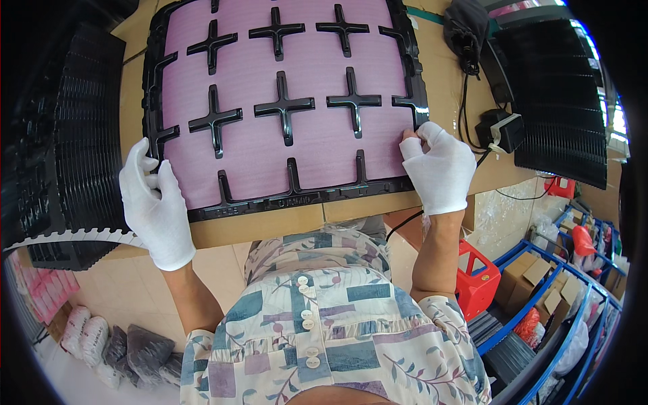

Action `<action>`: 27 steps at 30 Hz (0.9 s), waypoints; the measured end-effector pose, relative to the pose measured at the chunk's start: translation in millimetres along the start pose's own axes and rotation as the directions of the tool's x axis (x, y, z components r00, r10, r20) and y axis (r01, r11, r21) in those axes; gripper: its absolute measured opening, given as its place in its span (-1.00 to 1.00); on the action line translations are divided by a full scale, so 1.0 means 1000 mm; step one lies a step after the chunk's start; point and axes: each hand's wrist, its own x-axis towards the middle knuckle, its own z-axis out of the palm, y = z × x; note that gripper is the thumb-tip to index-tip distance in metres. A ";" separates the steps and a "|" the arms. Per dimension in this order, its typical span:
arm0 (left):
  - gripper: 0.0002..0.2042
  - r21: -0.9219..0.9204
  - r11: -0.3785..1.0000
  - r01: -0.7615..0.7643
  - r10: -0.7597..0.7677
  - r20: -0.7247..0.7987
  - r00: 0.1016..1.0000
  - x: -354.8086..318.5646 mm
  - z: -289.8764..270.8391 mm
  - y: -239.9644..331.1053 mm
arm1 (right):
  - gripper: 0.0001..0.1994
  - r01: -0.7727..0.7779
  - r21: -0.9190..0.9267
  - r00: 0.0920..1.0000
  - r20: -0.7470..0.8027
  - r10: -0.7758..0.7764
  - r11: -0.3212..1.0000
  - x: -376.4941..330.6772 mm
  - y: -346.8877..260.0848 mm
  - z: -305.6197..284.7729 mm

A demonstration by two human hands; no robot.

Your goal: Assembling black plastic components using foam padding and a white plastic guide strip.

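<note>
A black plastic tray (152, 81) with cross-shaped dividers lies on a cardboard-covered table (270, 226), lined with a pink foam sheet (317, 67). Both my hands wear white gloves. My left hand (156, 206) rests on the tray's near left corner, fingers spread along its rim. My right hand (439, 167) is at the tray's near right corner, fingertips pinching the pink sheet's edge against the rim.
Tall stacks of black trays stand at the left (67, 135) and at the right (560, 101). A black pouch (466, 30) and a power adapter with cable (501, 129) lie right of the tray. A red stool (476, 277), blue racks (540, 297) and boxes sit lower right.
</note>
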 end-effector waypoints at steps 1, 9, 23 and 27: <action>-0.60 0.001 1.000 -0.008 0.008 -0.005 1.000 0.000 0.000 0.000 | -0.82 -0.005 0.001 1.000 0.010 0.005 1.000 0.000 0.000 0.000; -0.59 0.035 0.999 0.006 -0.005 -0.026 1.000 0.001 -0.002 0.001 | -0.81 -0.003 0.027 1.000 0.030 0.003 1.000 0.000 -0.001 0.000; -0.58 -0.085 0.996 0.000 -0.009 -0.104 0.995 -0.001 0.002 -0.006 | -0.84 -0.025 0.203 1.000 0.016 0.022 0.979 -0.005 0.005 0.001; -0.62 -0.084 0.996 0.032 -0.041 -0.101 0.994 -0.001 -0.003 -0.006 | -0.83 -0.021 0.242 1.000 -0.006 0.023 0.970 -0.006 0.003 0.006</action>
